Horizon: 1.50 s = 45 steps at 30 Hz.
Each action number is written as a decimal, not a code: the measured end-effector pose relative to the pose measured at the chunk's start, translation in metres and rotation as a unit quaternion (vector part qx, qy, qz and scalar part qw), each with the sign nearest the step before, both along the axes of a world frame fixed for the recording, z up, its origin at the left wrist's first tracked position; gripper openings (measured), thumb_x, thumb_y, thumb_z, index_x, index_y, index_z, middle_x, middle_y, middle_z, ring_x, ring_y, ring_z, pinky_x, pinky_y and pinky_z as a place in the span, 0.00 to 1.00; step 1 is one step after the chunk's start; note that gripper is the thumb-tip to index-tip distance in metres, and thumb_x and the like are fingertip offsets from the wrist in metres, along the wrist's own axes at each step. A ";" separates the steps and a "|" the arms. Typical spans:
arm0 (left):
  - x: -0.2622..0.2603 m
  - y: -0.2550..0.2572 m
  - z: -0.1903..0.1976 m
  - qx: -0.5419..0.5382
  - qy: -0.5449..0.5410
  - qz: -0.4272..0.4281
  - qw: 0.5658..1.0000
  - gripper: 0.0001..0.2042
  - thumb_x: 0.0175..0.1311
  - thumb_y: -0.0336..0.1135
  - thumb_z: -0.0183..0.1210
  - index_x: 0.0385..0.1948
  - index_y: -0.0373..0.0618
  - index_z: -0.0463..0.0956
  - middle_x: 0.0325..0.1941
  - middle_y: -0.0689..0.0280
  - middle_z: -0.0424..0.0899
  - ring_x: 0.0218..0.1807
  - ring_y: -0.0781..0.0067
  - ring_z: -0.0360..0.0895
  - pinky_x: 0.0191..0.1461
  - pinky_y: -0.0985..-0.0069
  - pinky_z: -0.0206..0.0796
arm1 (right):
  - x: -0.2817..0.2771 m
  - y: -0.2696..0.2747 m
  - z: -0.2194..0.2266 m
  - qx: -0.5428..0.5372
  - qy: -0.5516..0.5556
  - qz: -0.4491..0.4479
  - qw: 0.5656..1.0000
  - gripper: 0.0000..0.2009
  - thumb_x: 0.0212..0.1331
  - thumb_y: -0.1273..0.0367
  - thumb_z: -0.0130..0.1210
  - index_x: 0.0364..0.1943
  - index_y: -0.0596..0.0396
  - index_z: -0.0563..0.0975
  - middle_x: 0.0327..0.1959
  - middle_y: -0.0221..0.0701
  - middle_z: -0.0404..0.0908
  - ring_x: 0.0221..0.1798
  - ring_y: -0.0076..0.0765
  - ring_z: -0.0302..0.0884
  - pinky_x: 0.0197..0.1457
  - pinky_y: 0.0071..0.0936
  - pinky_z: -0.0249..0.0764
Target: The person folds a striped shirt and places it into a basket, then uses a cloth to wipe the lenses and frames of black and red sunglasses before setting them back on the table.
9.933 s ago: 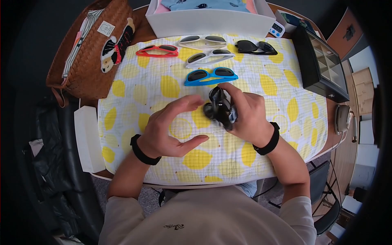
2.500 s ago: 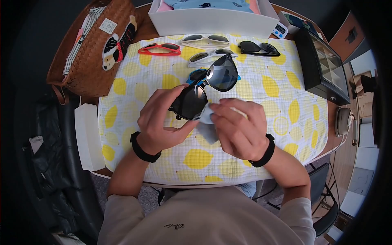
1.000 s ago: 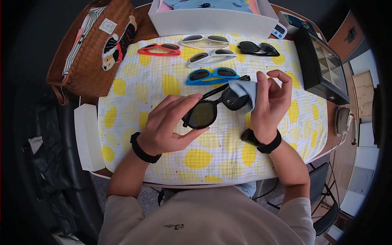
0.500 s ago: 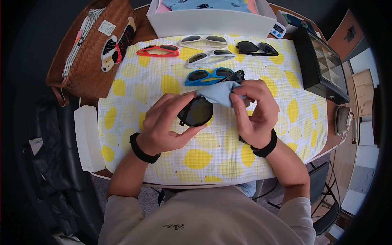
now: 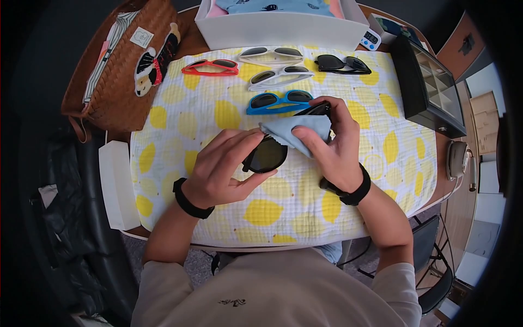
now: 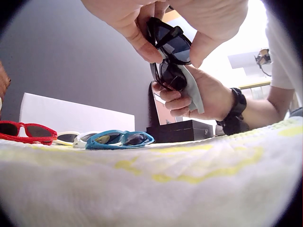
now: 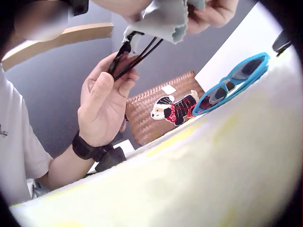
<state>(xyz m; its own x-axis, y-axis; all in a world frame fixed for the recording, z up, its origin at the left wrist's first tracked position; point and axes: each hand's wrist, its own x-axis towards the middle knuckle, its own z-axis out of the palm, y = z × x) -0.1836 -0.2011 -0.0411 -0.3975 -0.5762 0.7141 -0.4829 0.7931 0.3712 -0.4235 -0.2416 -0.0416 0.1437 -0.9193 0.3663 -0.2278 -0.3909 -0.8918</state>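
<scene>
Black sunglasses (image 5: 267, 156) are held up over the lemon-print cloth, between both hands. My left hand (image 5: 220, 169) pinches them by the near lens rim, thumb below and fingers above. Around the other lens, my right hand (image 5: 342, 150) grips a light-blue wiping cloth (image 5: 297, 131), its thumb pressed on top. That lens is hidden under the cloth in the head view; the left wrist view shows the cloth (image 6: 193, 92) against the back of it. Just beyond the hands lie blue sunglasses (image 5: 264, 101).
White sunglasses (image 5: 262, 77), another white pair (image 5: 255, 52), red sunglasses (image 5: 224, 64) and a black pair (image 5: 329, 62) lie farther back. A white box (image 5: 278, 31) stands behind them, a woven bag (image 5: 120, 76) at left, a black compartment case (image 5: 417, 87) at right.
The sunglasses, earlier bunched in my right hand, are now held by my left too. Over the last second the right hand has brought the cloth over the far lens and closed its thumb on it.
</scene>
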 end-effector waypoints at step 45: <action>-0.001 -0.001 -0.003 0.125 -0.045 0.027 0.991 0.36 0.50 0.28 0.78 0.63 0.32 0.71 0.62 0.48 0.82 0.57 0.47 0.84 0.60 0.61 0.79 | -0.016 0.015 0.006 -0.104 -0.022 0.248 0.963 0.33 0.79 0.51 0.40 0.66 0.72 0.74 0.37 0.46 0.87 0.35 0.49 0.88 0.43 0.35 0.82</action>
